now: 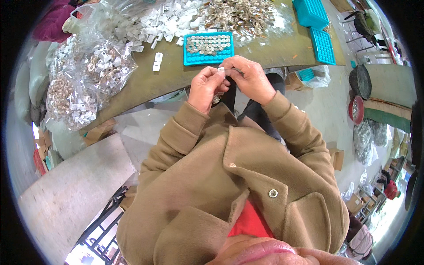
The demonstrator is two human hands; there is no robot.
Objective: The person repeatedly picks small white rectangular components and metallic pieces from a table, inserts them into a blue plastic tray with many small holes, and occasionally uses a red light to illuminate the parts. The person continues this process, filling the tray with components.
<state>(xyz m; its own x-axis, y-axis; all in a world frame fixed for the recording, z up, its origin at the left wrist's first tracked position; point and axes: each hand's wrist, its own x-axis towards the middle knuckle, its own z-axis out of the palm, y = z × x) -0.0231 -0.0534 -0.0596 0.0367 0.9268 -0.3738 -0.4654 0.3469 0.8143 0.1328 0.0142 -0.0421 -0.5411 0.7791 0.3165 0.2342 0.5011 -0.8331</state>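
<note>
Just in front of the table's near edge, my hands meet at chest height. My left hand (205, 88) pinches a small white card-like piece (221, 69) between thumb and fingertips. Lower in that palm, shiny round metallic pieces (216, 98) show partly under the fingers. The fingers of my right hand (251, 79) are closed beside the white piece; what they grip there is too small to make out. Beyond my hands lies a blue tray (208, 59) with rows of round silvery pieces (207, 44). Two small white cards (157, 62) lie left of the tray.
Loose white cards (170, 20) and a heap of brownish-gold pieces (240, 17) cover the table's far part. Clear plastic bags (95, 75) of similar pieces stand at left. More blue trays (322, 46) are at the right end. A purple sleeve (52, 20) shows far left.
</note>
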